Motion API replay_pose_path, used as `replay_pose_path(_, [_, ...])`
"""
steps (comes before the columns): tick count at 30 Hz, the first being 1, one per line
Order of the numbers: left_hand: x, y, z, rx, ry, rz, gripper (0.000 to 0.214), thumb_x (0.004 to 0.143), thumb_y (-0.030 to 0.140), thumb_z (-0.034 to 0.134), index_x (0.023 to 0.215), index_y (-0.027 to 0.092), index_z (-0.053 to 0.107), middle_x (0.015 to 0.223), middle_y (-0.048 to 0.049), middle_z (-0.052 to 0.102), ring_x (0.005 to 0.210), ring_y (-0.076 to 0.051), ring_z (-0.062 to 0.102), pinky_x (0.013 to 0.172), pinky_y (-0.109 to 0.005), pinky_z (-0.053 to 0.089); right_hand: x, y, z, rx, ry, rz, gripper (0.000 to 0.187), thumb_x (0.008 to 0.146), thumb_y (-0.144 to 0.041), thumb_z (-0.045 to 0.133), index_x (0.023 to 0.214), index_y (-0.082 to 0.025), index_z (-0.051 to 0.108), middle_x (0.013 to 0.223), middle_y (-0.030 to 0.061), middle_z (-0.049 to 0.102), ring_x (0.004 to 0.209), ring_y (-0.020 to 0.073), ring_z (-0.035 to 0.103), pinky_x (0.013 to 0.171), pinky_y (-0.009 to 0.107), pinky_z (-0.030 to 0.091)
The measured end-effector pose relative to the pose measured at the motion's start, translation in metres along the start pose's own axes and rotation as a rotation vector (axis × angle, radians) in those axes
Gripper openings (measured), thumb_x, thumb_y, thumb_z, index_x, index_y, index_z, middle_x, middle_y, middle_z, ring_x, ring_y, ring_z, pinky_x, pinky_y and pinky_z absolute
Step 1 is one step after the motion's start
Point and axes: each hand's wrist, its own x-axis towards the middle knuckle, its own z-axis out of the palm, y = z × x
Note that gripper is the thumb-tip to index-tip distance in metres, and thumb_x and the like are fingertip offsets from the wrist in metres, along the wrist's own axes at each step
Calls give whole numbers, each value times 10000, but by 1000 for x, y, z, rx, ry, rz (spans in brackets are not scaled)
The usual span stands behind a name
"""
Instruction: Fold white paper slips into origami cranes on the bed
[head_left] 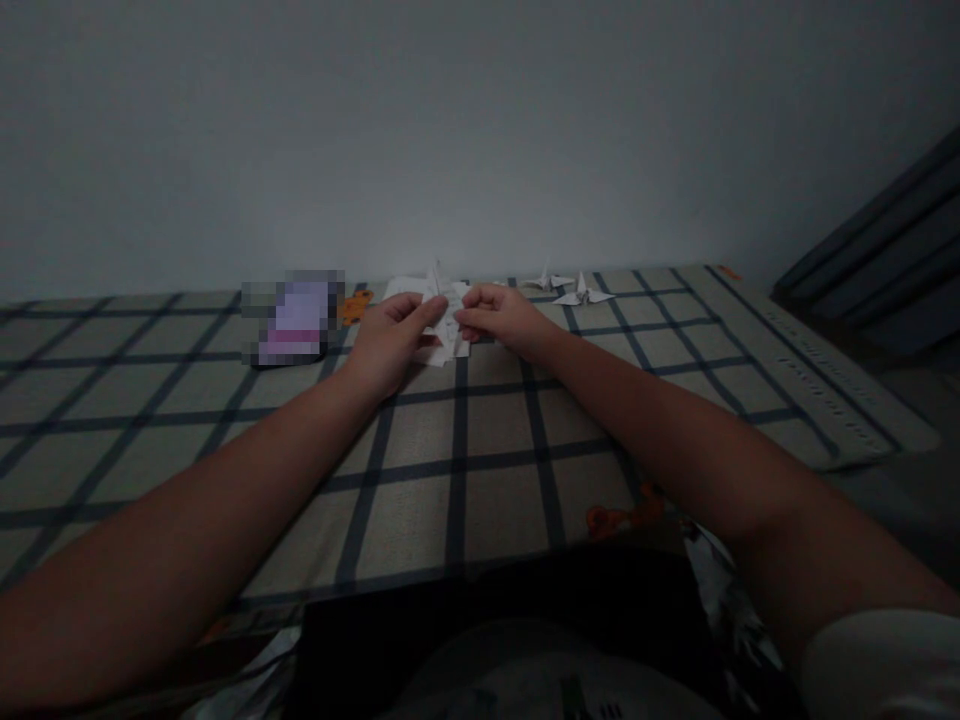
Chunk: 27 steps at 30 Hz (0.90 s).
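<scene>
Lettering (825,392) on blue-striped checked cloth (495,430) too blurred to read. Folded white paper piece (434,286) over cloth, spike up, long axis near-upright; left hand's (391,338) fingers pinch it, right hand's (501,314) at right edge, grip unclear.
</scene>
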Motion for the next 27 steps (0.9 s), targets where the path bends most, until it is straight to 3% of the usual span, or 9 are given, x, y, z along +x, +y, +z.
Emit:
replay_pose_path(7, [-3, 3, 1, -30, -31, -42, 268, 730, 376, 838, 814, 166, 695, 792, -17, 686, 655, -118, 603, 582, -219, 476, 1, 4, -3, -15, -34, -61, 238, 861, -258, 737, 819, -185, 514, 692, -31, 657, 614, 77, 622, 601, 182, 514])
replay_pose_path(11, [-1, 2, 0, -102, -39, -81, 206, 729, 311, 812, 822, 170, 695, 771, -15, 675, 632, -129, 596, 567, -235, 452, 1, 6, -7, -7, -61, -134, 209, 888, -279, 676, 1002, -204, 519, 845, -11, 672, 668, 84, 630, 616, 190, 526])
replay_pose_path(16, [0, 4, 0, -144, -86, -160, 126, 757, 275, 752, 812, 183, 685, 813, -43, 694, 678, -173, 634, 606, -282, 512, 0, 6, -10, -102, -116, -232, 402, 843, -196, 633, 1233, -211, 532, 1064, 27, 663, 811, 103, 643, 705, 221, 557])
replay_pose_path(20, [0, 9, 1, -115, -70, -208, 113, 772, 242, 735, 743, 183, 642, 781, -39, 666, 656, -172, 629, 572, -282, 524, 2, 7, -12, -237, -183, -252, 287, 861, -255, 647, 1129, -156, 639, 985, 46, 686, 827, 130, 643, 732, 254, 556])
replay_pose_path(27, [2, 16, -1, -117, -74, -274, 126, 806, 173, 697, 711, 178, 614, 734, -16, 642, 623, -139, 627, 565, -248, 548, 4, 7, -19, -488, -100, -393, 253, 875, -272, 668, 1076, -136, 739, 1028, 87, 736, 900, 163, 658, 841, 316, 550])
